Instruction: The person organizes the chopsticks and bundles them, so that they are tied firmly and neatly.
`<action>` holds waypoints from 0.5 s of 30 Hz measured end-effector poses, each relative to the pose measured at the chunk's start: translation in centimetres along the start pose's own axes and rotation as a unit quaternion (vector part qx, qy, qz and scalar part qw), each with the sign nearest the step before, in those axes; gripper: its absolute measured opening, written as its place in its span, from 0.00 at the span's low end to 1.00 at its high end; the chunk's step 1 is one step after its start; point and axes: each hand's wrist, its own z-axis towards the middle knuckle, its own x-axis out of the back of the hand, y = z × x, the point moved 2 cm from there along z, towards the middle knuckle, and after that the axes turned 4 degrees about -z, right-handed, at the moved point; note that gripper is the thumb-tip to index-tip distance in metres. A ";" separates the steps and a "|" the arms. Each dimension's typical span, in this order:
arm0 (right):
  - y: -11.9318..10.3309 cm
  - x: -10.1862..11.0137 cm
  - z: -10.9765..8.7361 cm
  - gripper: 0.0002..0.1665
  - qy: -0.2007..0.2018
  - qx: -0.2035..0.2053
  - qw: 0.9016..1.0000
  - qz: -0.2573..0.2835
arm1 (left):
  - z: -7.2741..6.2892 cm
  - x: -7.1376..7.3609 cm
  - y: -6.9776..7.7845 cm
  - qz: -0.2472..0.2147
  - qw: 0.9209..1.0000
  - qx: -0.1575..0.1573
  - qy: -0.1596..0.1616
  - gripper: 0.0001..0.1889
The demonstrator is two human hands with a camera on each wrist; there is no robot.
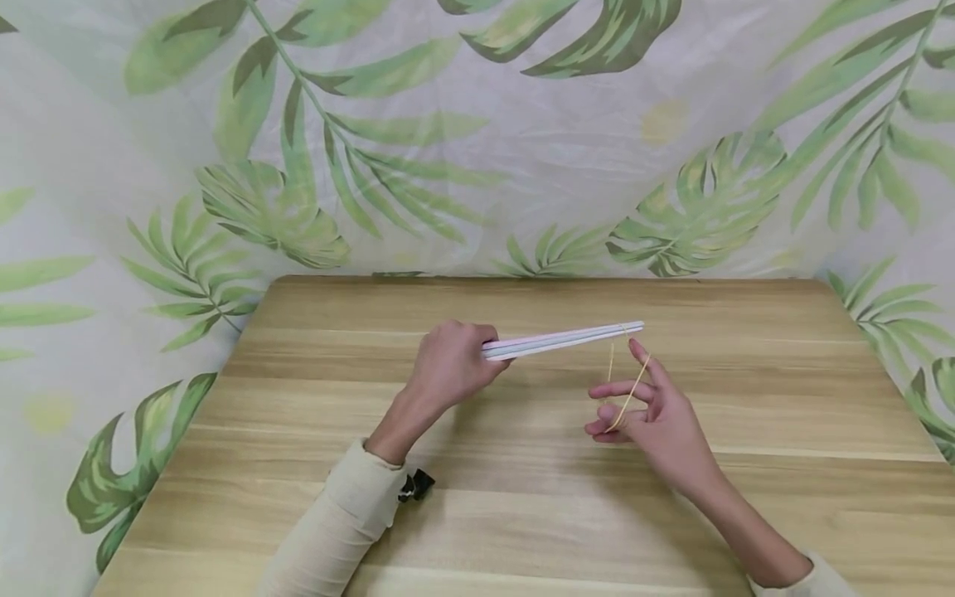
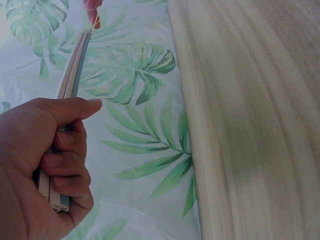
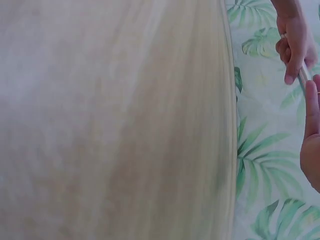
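Note:
My left hand (image 1: 451, 365) grips a bundle of slim, pale pink, white and bluish sticks (image 1: 563, 340) near one end. In the left wrist view, its fingers curl round the sticks (image 2: 75, 70), whose near ends poke out below the little finger. The bundle is held above the table, its far end pointing right. Beside that end is my right hand (image 1: 664, 423), with a thin yellow rubber band (image 1: 635, 390) stretched between its raised index finger and its thumb. Part of the band seems to reach the sticks' tips; whether it circles them I cannot tell.
Below both hands lies a wood-grain table (image 1: 522, 514). A pale cloth with green leaves (image 1: 448, 191) hangs behind the table and along its sides. A small black piece (image 1: 421, 484) shows beside the left sleeve cuff (image 1: 366, 489).

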 end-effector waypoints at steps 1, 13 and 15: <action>0.0 0.3 0.1 0.58 0.005 -0.002 1.000 0.003 | 0.0 0.1 0.0 0.002 1.000 -0.009 0.006 0.10; -0.5 2.9 0.5 0.27 0.044 0.033 0.998 0.044 | 0.2 1.1 -1.4 -0.028 0.986 -0.160 0.040 0.07; -0.5 3.0 0.6 0.25 0.044 0.039 0.997 0.055 | 0.2 1.1 -1.4 -0.033 0.984 -0.171 0.037 0.07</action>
